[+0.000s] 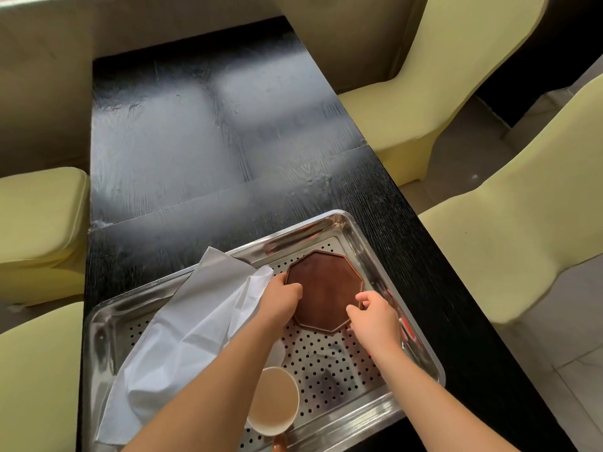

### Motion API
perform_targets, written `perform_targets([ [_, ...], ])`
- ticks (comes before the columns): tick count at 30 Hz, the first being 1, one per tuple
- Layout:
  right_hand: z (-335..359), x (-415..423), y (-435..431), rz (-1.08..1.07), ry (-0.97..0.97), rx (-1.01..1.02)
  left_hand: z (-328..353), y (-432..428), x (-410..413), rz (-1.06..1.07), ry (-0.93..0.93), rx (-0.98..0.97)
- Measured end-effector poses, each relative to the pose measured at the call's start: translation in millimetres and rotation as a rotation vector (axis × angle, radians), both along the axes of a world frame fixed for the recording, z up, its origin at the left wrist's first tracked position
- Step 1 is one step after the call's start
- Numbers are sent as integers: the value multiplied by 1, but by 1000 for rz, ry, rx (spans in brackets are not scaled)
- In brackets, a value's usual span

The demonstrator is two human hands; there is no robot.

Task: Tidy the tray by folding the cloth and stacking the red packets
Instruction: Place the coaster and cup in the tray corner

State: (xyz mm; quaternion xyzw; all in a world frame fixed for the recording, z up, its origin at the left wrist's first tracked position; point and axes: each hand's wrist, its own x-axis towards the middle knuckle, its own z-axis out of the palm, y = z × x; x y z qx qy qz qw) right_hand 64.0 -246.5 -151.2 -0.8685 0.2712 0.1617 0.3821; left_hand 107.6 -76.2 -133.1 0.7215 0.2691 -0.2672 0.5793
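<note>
Head view. Perforated steel tray (354,238) at the near end of a black desk (202,132), pale yellow chairs (489,230) on both sides.

White cloth (199,318): left half of the tray, crumpled, one corner draped over the far-left rim. Not folded.

Red packets (408,327): slivers of red against the tray's right wall, mostly hidden behind the right wrist; number and stacking cannot be told.

Brown octagonal plate (324,290): far right of the tray floor.

Paper cup (274,401): near middle, upright, empty.

Left hand (284,296): fingers curled closed on the plate's left edge.

Right hand (372,316): pinching the plate's right edge.

Progress: early; both steps appear outstanding.
</note>
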Motion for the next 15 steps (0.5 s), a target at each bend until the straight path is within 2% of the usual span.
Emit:
perform_targets([
  [15, -5, 14, -13, 6, -117, 93, -6, 1, -5, 208, 24, -160],
])
